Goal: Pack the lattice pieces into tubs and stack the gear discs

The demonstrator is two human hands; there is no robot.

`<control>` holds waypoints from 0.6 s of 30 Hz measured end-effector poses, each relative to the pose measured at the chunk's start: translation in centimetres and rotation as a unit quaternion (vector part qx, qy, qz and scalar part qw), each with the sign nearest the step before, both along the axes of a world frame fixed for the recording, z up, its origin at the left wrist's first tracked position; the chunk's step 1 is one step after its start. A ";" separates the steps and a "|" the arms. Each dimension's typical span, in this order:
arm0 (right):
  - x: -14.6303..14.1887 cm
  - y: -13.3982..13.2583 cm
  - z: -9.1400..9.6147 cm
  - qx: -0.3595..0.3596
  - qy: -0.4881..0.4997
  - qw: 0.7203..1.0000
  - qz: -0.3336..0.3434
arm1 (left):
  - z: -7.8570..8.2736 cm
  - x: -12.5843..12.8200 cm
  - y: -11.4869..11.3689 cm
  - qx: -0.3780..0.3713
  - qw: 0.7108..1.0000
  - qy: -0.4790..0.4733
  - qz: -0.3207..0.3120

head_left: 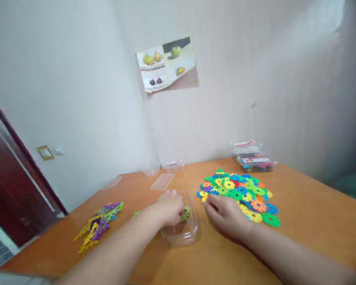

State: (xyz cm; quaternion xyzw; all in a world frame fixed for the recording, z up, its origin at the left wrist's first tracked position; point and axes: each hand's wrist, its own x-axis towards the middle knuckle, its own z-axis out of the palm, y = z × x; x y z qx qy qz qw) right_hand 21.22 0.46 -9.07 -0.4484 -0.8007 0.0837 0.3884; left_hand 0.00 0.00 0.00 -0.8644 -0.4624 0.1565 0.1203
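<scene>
My left hand (170, 209) reaches into a clear plastic container (182, 239), its fingers curled. At its fingertips is a small green toothed plastic piece (186, 213), which the hand appears to grip. My right hand (225, 213) rests beside the near left edge of a pile of colourful notched plastic discs (236, 194). Its fingers are closed, and whatever they may hold is hidden. Part of another green piece (136, 213) shows on the table behind my left forearm.
Purple, yellow and green interlocking pieces (102, 225) lie at left on the wooden table (213, 257). Farther back are a flat clear lid (163, 181), a clear tub (152, 170), a small clear box (175, 166) and stacked clear cases (253, 158) against the wall.
</scene>
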 end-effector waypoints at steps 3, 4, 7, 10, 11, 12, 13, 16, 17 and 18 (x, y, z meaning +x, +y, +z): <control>-0.1 -0.1 0.0 -0.001 -0.006 1.000 0.001 | -0.2 0.4 0.0 0.020 1.000 0.003 0.003; -0.1 -0.1 0.1 -0.001 -0.007 1.000 0.001 | -0.2 0.4 0.1 0.027 1.000 0.001 0.003; -0.1 -0.1 0.2 0.000 -0.009 1.000 0.003 | 0.1 -0.1 0.2 0.048 0.999 -0.016 0.003; 0.0 -0.1 0.3 0.002 -0.010 1.000 0.004 | 1.2 -1.6 0.4 0.064 0.995 -0.078 0.011; 0.0 -0.2 0.3 0.001 -0.011 1.000 0.004 | 1.7 -2.4 0.5 0.074 0.991 -0.105 0.023; 0.0 -0.2 0.4 0.000 -0.012 1.000 0.004 | 2.2 -3.2 0.6 0.085 0.987 -0.130 0.035; 0.0 -0.2 0.4 -0.003 -0.013 1.000 0.005 | 2.8 -4.2 0.6 0.089 0.984 -0.147 0.049; 0.0 -0.3 0.4 -0.012 -0.016 1.000 0.011 | 4.0 -7.0 0.6 0.057 0.978 -0.182 0.084; -0.1 -0.3 0.3 -0.014 -0.016 1.000 0.013 | 4.2 -7.9 0.5 0.039 0.976 -0.192 0.094; -0.1 -0.3 0.3 -0.015 -0.016 1.000 0.014 | 4.4 -8.7 0.3 0.021 0.974 -0.201 0.104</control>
